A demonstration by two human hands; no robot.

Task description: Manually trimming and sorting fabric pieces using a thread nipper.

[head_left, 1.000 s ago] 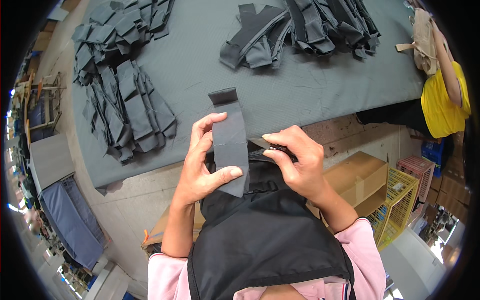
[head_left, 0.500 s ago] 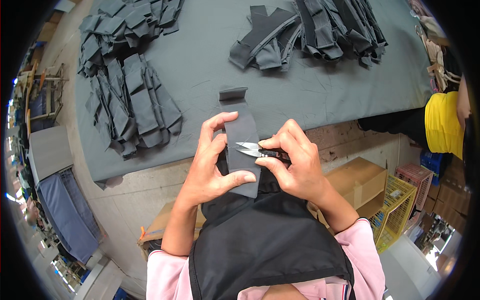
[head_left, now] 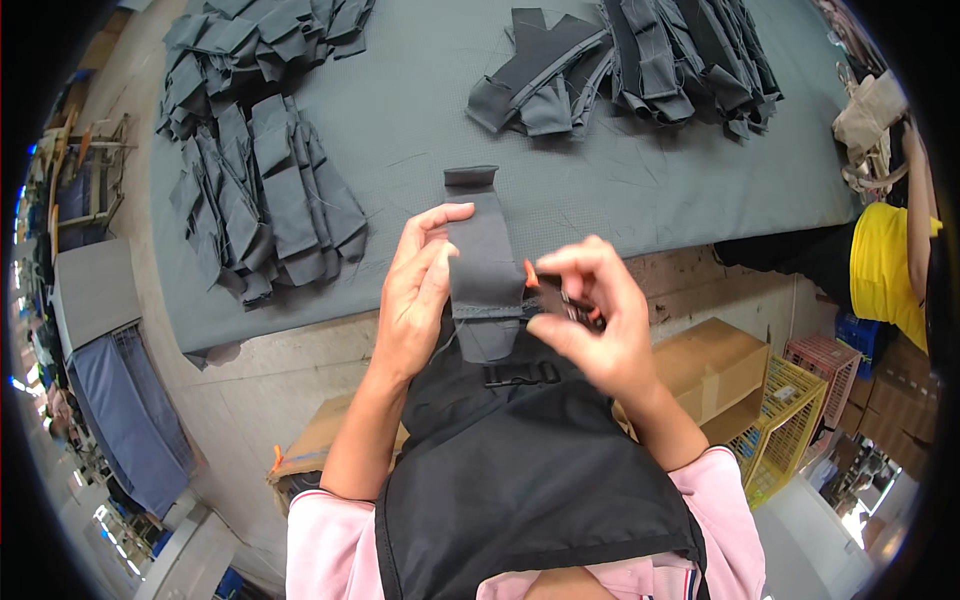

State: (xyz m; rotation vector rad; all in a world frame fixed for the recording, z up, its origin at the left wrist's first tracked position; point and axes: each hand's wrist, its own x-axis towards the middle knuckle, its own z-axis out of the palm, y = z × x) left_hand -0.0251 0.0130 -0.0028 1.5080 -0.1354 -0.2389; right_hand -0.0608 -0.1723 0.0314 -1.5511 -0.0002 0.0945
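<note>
A grey fabric strip (head_left: pixel 482 235) with a folded top end and a stitched seam across its lower part is upright before my chest. My left hand (head_left: pixel 412 305) grips its left edge, fingers behind and thumb in front. Just right of the strip is my right hand (head_left: pixel 612 325), closed around small thread snips (head_left: pixel 583 310). The blades are blurred and partly hidden by the fingers. An orange tip (head_left: pixel 531 273) shows between the index finger and the strip's right edge.
Stacks of grey strips lie on the cloth-covered table (head_left: pixel 400 110), one group at left (head_left: pixel 270 200), one at far right (head_left: pixel 640 65). A cardboard box (head_left: pixel 705 370) and yellow crate (head_left: pixel 785 410) stand below at right. Another person in yellow (head_left: pixel 885 265) is at the table's right end.
The snips have drawn back from the strip's face to its right side, their blades no longer on the fabric. The strip now shows its stitched seam. My left thumb has moved up its edge.
</note>
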